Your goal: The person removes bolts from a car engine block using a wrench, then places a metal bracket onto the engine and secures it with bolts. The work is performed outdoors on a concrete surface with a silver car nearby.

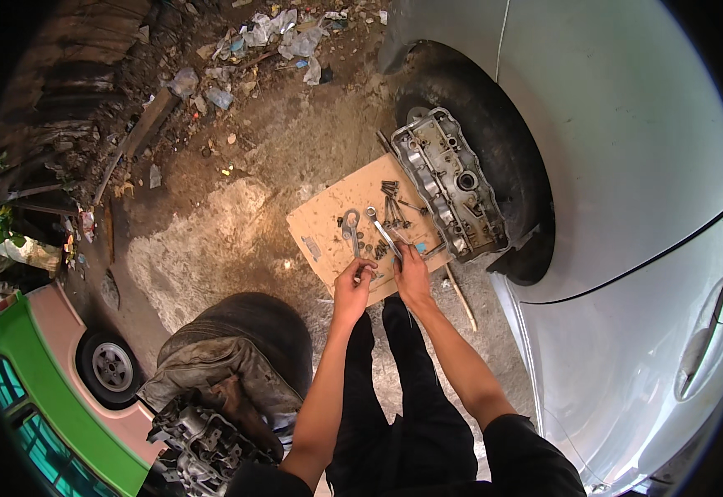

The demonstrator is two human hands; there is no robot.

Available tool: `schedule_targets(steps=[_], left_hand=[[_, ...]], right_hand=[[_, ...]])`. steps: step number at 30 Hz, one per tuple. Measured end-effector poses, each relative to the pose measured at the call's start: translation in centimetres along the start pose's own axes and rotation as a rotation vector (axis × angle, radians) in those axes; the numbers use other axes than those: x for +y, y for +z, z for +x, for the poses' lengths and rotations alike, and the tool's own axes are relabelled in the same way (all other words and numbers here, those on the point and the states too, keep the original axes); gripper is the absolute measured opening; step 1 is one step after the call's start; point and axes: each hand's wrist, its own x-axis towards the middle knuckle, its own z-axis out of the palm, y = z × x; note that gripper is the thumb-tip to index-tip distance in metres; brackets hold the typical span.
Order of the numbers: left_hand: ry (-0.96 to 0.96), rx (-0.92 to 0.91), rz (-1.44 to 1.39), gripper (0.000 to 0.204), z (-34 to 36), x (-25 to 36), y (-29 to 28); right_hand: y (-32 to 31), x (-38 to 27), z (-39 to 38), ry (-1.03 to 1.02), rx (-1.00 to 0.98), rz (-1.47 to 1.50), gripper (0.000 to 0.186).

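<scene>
A combination wrench (384,233) slants up and left from my right hand (412,271), whose fingers are closed round its lower end. My left hand (353,286) has its fingers curled round the shank of a second wrench (354,236) with a wide, hooked head. Both hands are over the near part of a brown, stained cardboard sheet (316,211). Several dark bolts (390,203) lie on the sheet, with small round parts (368,248) between the two wrenches. Against the sheet's right edge rests a metal engine cylinder head (452,182).
A silver car (618,207) with a black tyre (527,174) fills the right side. At lower left are a stack of tyres (287,331) with a dark cloth (220,364), a greasy engine part (208,439) and a green and pink vehicle (46,356). Litter (282,37) lies at the far side.
</scene>
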Motion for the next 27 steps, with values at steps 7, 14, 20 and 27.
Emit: schedule_targets(steps=[7, 14, 20, 27], left_hand=[[0.014, 0.066, -0.027, 0.015, -2.0, 3.7, -1.1], [0.175, 0.142, -0.007, 0.017, -7.3, 10.0, -3.6], [0.266, 0.048, -0.07, 0.019, -14.4, 14.1, -5.2], [0.298, -0.145, -0.198, 0.02, -25.2, 12.8, -4.2]], right_hand=[[-3.6, -3.0, -0.3, 0.03, 0.041, 0.318, 0.027], [-11.2, -8.3, -2.5, 0.125, -0.161, 0.921, 0.021], [-18.0, -11.2, -8.7, 0.232, -0.272, 1.139, 0.022], [-21.2, -11.5, -21.9, 0.29, -0.139, 1.033, 0.027]])
